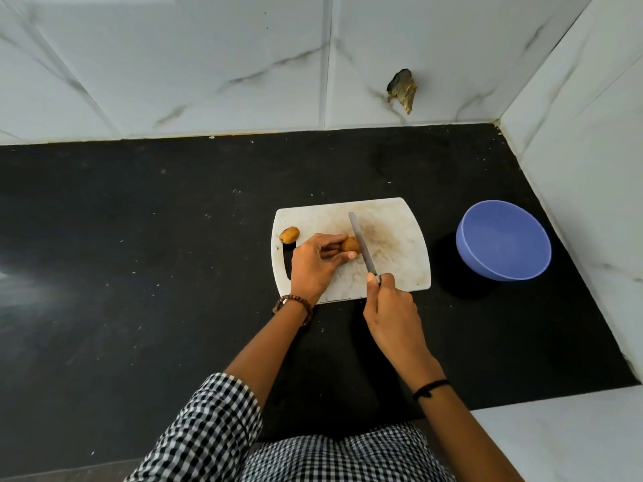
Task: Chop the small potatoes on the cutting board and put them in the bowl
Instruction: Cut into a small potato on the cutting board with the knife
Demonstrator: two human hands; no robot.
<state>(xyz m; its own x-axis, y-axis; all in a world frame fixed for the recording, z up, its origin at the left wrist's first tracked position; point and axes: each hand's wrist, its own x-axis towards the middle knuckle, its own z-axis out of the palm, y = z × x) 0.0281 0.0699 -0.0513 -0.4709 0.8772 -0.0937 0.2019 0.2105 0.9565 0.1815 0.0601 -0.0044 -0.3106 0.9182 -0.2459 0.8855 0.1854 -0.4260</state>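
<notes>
Filling the bottom of the frame, a checked sleeve (208,422) and shirt front give way to two bare forearms reaching up toward the centre. A black thread band (429,389) circles the right wrist and a brown bead bracelet (295,306) the left.

Just below centre, the right hand (393,318) is clenched round the handle of a knife (362,243), hiding most of that handle. The blade slants up and left across the white cutting board (393,231). To its left, the left hand (313,266) pinches a small brown potato (350,244) between thumb and fingertips, its fingers covering the potato's left end. The blade sits against the potato's right end; whether it has bitten in cannot be told.

A second potato (289,234) lies whole near the board's left edge, above the handle slot and apart from the hand. The board rests on a black countertop (139,238) flecked with pale specks.

Right of the board and well apart from it stands a blue bowl (503,240), close to the side wall. Beyond, white marbled wall tiles (208,64) fill the top of the frame, with a dark broken patch (403,90) at upper right of centre.
</notes>
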